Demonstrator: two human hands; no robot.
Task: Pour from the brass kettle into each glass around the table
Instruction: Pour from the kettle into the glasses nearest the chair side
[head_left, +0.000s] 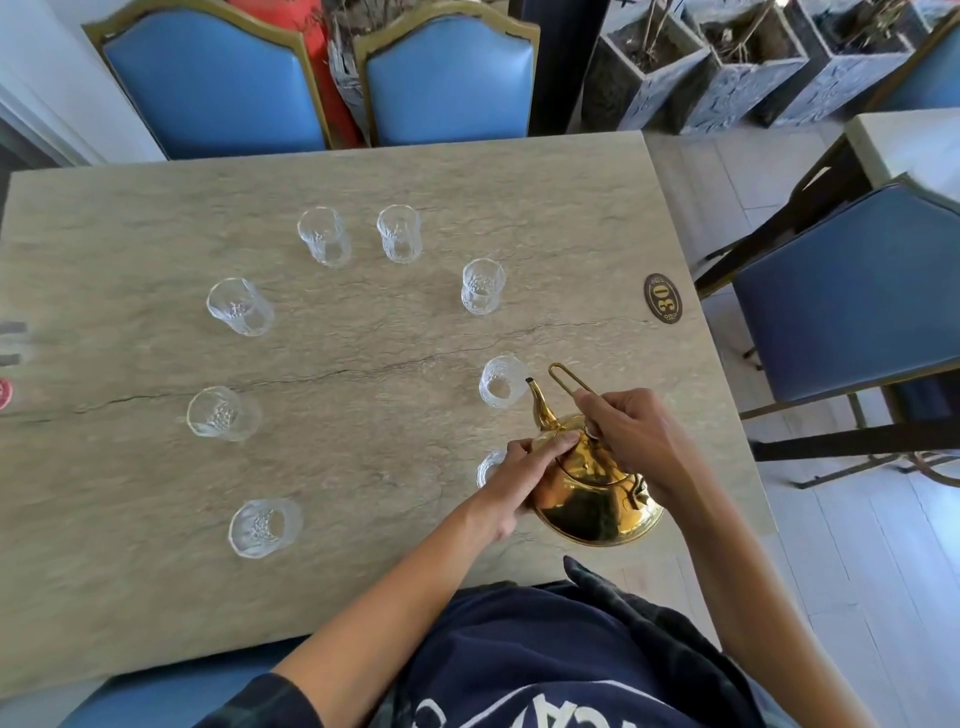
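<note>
A person stands at the near right corner of a stone-patterned table (156, 597), holding a brass kettle (592, 499) tilted forward in the air above it. The right hand (634, 441) is closed around the thin wire handle; the left hand (519, 478) presses flat fingers on the lid. The kettle is polished gold, round-bellied, with a curved narrow spout whose tip hangs at the rim of the nearest glass (502, 382). It looks rigid, smooth and probably slippery, weightier if full, so the handle with a steadying hand on the lid seems the sound grip. Eight clear patterned glasses stand in a ring, likely fragile and light enough to tip.
</note>
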